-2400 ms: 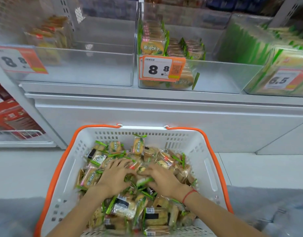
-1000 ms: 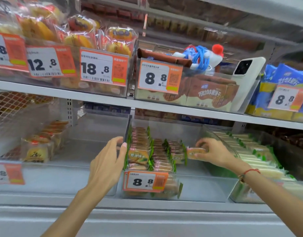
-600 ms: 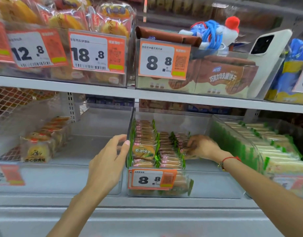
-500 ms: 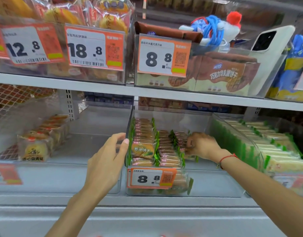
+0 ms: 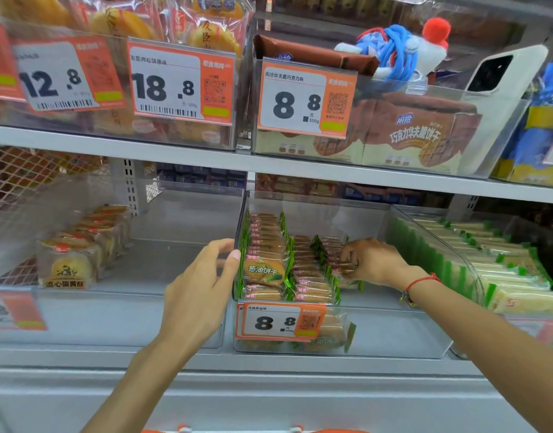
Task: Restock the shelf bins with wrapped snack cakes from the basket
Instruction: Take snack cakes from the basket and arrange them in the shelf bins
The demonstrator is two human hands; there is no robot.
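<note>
A clear shelf bin (image 5: 394, 332) with an 8.8 price tag (image 5: 281, 321) stands on the lower shelf. It holds rows of green-edged wrapped snack cakes (image 5: 264, 257). My left hand (image 5: 203, 289) grips the bin's left wall, thumb at the rim. Reaching into the bin, my right hand (image 5: 370, 260) has its fingers curled on a snack cake at the third row (image 5: 339, 270). Only an orange sliver of the basket (image 5: 181, 429) shows at the bottom edge.
A nearly bare bin on the left holds yellow pastries (image 5: 78, 251). At the right is a bin of green-striped packs (image 5: 475, 254). The upper shelf carries bins with price tags, brown wafer packs (image 5: 419, 132), a white phone (image 5: 500, 70) and a plush toy (image 5: 403, 48).
The view rose from the basket to the shelf. My right hand brought a snack cake into the bin and lowered it onto the third row. My left hand stayed on the bin's wall.
</note>
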